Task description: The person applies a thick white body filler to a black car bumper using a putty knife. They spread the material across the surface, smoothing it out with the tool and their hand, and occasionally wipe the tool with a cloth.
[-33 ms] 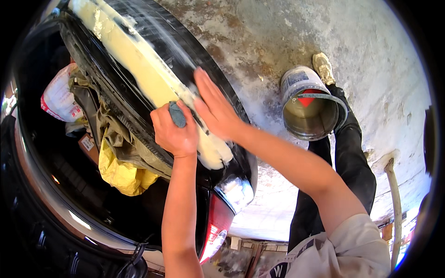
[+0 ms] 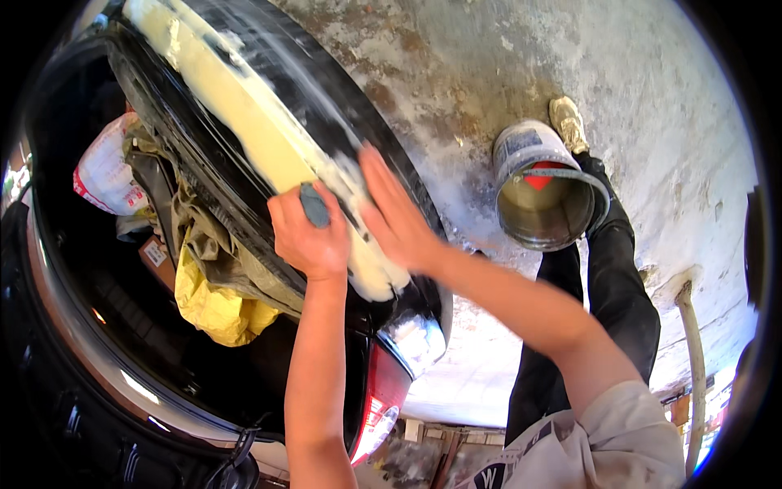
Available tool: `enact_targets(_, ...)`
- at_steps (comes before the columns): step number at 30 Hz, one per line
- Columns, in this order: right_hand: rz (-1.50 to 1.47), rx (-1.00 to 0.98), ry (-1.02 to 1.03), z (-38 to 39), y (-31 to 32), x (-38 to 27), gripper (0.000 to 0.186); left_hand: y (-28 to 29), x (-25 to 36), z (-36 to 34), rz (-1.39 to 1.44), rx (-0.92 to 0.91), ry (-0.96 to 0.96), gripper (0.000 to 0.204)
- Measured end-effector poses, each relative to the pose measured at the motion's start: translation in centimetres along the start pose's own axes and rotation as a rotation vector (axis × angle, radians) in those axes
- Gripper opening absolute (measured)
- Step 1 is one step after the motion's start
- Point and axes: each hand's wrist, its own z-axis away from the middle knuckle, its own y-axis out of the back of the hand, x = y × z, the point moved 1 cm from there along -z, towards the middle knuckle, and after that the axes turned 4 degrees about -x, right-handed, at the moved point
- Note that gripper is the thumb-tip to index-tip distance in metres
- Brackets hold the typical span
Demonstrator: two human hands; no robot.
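A black car bumper point(image 2: 319, 80) carries a long strip of pale yellow body filler point(image 2: 236, 122), with whitish smears along it. My left hand point(image 2: 309, 232) is closed on the strip's near part. Between its thumb and fingers pokes a dark grey-blue piece point(image 2: 314, 205); whether it is sandpaper or cloth I cannot tell. Just to the right, my right hand point(image 2: 397, 213) lies flat with fingers stretched out, resting on or just over the bumper's outer side. It holds nothing that I can see, and its edges are slightly blurred.
The open car trunk point(image 2: 122, 301) on the left holds a yellow bag point(image 2: 216, 306), a white sack point(image 2: 110, 167) and olive cloth point(image 2: 208, 232). A tail light point(image 2: 381, 395) sits below the bumper's end. A bucket of cloudy water point(image 2: 542, 200) stands on the floor by my shoe point(image 2: 568, 122).
My right hand has slid slightly right and down along the bumper. My left hand has barely shifted, still gripping the grey-blue piece.
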Motion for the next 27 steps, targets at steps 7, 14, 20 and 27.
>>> enact_targets(7,0.040,0.046,-0.013,0.9,-1.2,1.6,0.071,0.3,-0.2,-1.0,0.033,-0.029,-0.084,0.012)
enact_targets(14,0.004,-0.028,0.025,-6.0,0.6,0.6,0.069,-0.3,-0.5,-0.8,0.069,0.034,-0.075,0.011)
enact_targets(20,-0.015,-0.069,-0.324,4.1,-1.7,3.9,0.071,0.5,-0.1,-1.1,0.130,-0.027,-0.068,0.009)
enact_targets(27,0.015,-0.048,0.040,-9.4,-0.6,1.9,0.068,0.3,-0.3,-1.0,0.120,-0.032,-0.099,0.008)
